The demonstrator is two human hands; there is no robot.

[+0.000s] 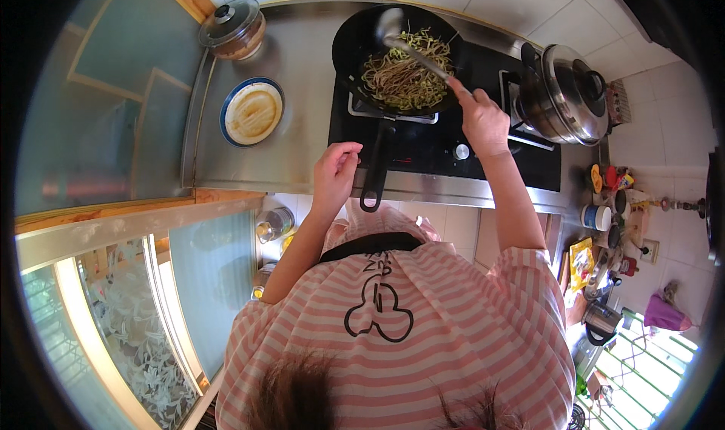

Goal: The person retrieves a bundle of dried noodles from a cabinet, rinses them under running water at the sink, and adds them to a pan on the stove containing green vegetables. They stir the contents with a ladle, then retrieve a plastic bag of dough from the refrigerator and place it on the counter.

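Observation:
My right hand [486, 121] grips the handle of a metal ladle [419, 56], whose bowl is held over the far part of a black wok [350, 50]. Greenish-yellow sprouts and brown noodle-like strands [408, 73] lie in the wok, on the left burner of a black gas cooktop [430, 152]. The wok's black handle [376, 169] points towards me. Just left of that handle is my left hand [338, 166], its fingers loosely curled, with nothing seen in it. A blue-rimmed plate [253, 112] with brown sauce traces rests on the steel counter to the left.
A lidded glass pot [233, 31] stands at the back left of the steel counter [300, 90]. On the right burner is a large lidded steel pot [558, 96]. Jars, packets and a kettle [603, 319] line the right-hand counter. A glass-panelled partition borders the left side.

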